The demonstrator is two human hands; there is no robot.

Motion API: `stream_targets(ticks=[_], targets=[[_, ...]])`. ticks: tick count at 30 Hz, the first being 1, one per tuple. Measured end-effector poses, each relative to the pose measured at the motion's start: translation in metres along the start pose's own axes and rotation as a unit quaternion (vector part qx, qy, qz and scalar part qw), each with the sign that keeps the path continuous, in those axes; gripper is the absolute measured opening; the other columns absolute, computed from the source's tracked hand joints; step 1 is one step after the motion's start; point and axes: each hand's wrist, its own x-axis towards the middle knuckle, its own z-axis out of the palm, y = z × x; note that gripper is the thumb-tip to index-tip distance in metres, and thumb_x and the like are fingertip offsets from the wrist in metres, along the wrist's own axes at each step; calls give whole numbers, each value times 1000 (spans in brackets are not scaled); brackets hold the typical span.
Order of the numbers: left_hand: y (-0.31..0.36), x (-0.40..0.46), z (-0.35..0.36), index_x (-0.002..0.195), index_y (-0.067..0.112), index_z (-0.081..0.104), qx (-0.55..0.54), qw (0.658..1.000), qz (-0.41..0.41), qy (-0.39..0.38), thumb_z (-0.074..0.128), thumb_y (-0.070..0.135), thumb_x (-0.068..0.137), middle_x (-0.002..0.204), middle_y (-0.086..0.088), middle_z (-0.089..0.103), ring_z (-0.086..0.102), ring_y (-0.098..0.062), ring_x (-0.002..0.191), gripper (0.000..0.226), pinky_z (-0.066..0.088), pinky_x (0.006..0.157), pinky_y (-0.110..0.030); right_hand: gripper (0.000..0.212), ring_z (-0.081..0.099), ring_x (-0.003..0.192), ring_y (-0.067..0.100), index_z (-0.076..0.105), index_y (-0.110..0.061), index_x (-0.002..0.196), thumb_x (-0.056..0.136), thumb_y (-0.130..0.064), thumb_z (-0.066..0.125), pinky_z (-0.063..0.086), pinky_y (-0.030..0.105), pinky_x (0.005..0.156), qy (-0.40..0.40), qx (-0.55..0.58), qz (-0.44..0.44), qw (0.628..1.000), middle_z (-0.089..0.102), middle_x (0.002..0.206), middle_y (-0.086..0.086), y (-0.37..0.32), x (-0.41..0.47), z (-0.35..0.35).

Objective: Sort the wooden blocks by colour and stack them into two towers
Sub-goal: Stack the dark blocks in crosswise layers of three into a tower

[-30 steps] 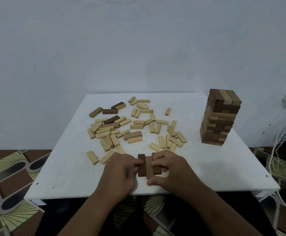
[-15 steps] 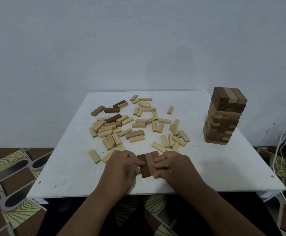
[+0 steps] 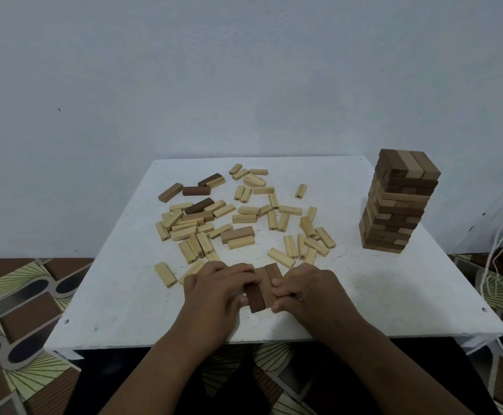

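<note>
Pressing from both sides, the fingers of the left hand (image 3: 214, 290) and of the right hand (image 3: 307, 290) are curled against a small row of dark blocks (image 3: 261, 288), which lies flat on the white table (image 3: 124, 301) between the two hands. At least three brown blocks are side by side there, their long sides touching; the fingers hide part of them. This row sits near the front edge of the table, well apart from the mixed tower (image 3: 398, 202), which stands to the right and further back. Between the row and the far edge lies the loose pile of light blocks (image 3: 244, 218), with a few dark ones (image 3: 197, 190) among them at its left rear part.

I judge that the blocks are light, stiff and smooth, so they can slide on each other. It seems best to hold the row by its outer long sides and squeeze evenly, otherwise the middle block may slip out when lifted.
</note>
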Motion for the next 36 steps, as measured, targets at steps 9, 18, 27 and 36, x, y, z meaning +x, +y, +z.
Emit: stream_targets(ticks=[9,18,27,36], targets=[[-3,0,-3,103,48,67,-28,999,-18,-6,76,18,76,118,38,56,37,6,121,41,25,93,-38,13,58,93,4,81,-21,88,75,-26,81,31,3,76,-1,-4,-17,1000,75,99,-6,3,1,3],[-1,-1,-5,97,48,69,-17,1000,-22,-8,83,34,71,111,38,56,40,6,118,32,22,93,-35,48,55,90,2,74,-28,97,61,-60,81,46,20,75,5,6,-36,999,66,94,-12,-4,-5,0],[2,-2,-9,82,47,60,-52,998,-2,-27,77,57,62,121,33,49,30,7,128,27,20,93,-33,37,55,84,10,46,-32,83,59,-29,73,50,31,66,22,59,-32,998,57,91,-11,-9,-8,4],[6,-5,-13,103,51,59,-61,996,-9,-63,66,43,71,137,37,43,15,9,141,34,12,106,-38,38,58,94,8,45,-29,84,61,-17,72,53,31,70,-5,106,-23,994,58,104,-14,-3,-9,-1]])
